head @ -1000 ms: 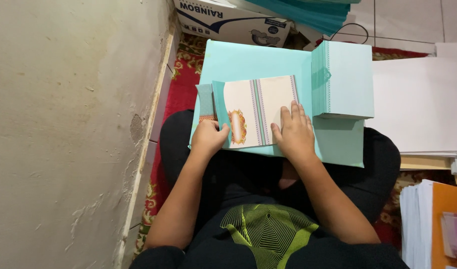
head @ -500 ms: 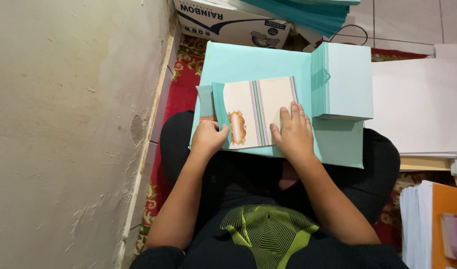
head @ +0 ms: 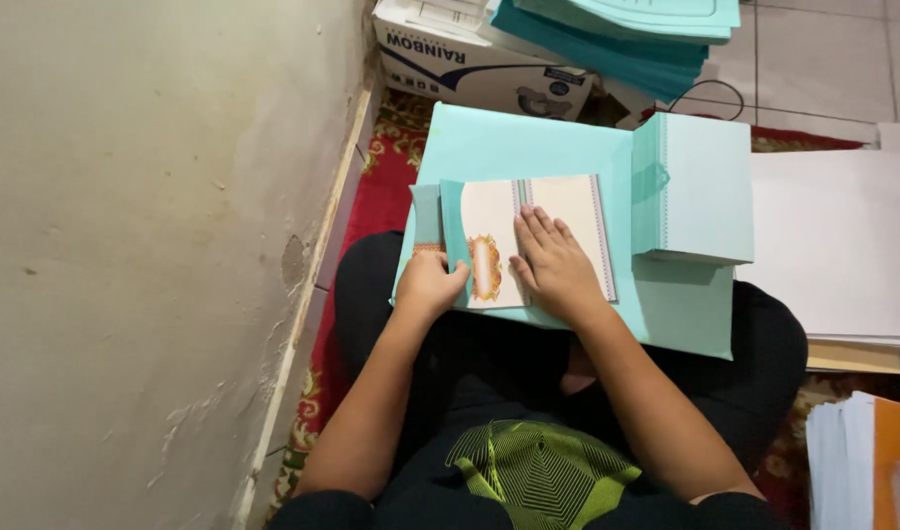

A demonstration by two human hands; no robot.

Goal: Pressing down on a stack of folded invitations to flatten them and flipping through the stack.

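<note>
A cream card (head: 568,211) with an orange ornament and grey stripes lies on a large turquoise sheet (head: 528,142) across my lap. My left hand (head: 428,285) pinches the card's turquoise left flap (head: 453,226), folding it over the card. My right hand (head: 553,265) lies flat on the middle of the card, fingers spread, pressing it down. To the right on the sheet rests a stack of turquoise cards (head: 700,186).
A plaster wall (head: 155,245) runs along my left. A cardboard box (head: 469,59) and turquoise folders (head: 627,34) sit ahead. White sheets (head: 833,236) lie at right, more paper (head: 862,461) at lower right, on a red patterned rug (head: 381,186).
My right hand has slid left from the card's right part to its middle. My left hand keeps its grip on the left flap.
</note>
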